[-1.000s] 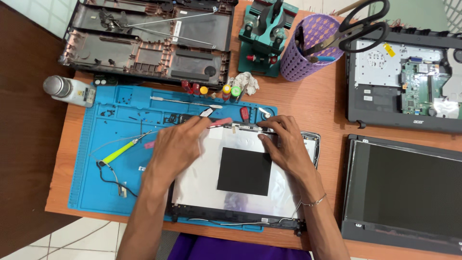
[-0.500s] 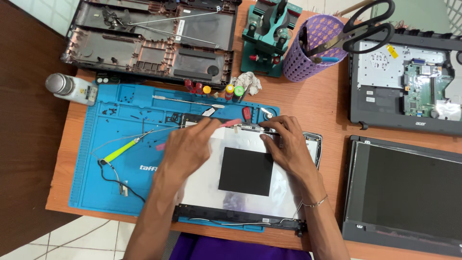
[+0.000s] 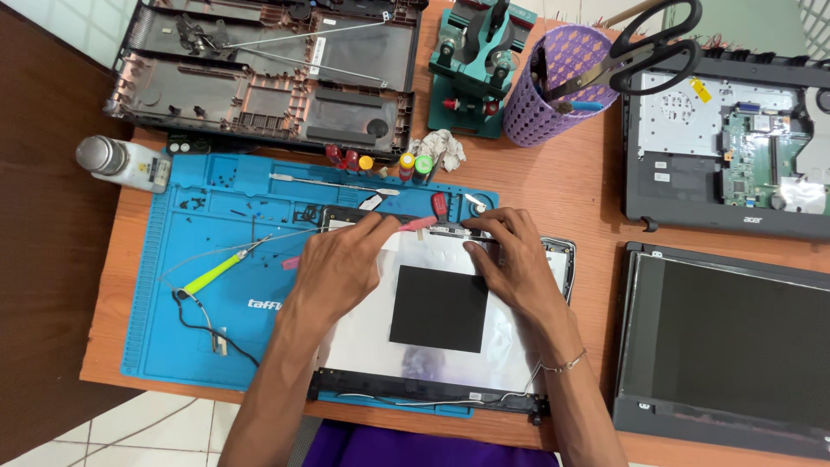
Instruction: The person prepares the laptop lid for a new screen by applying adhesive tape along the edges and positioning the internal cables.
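Both hands' fingers (image 3: 380,227) press the laptop lid's (image 3: 363,342) far edge.

- Left hand (image 3: 333,272) and right hand (image 3: 510,259) cover the lid's (image 3: 372,346) far edge; work beneath the fingertips cannot be made out.
- Screen panel (image 3: 726,337) cut off at right and bottom edges.
- Motherboard base (image 3: 735,156) runs past the right edge.
- Black case (image 3: 268,78) clipped at top.
- Loose screws on the mat (image 3: 199,329) too small to count.

I saw the left hand (image 3: 333,268) slide right along the lid panel's (image 3: 432,346) top edge, fingers closing toward the right hand (image 3: 510,259); pink tool (image 3: 418,224) came under its fingertips.
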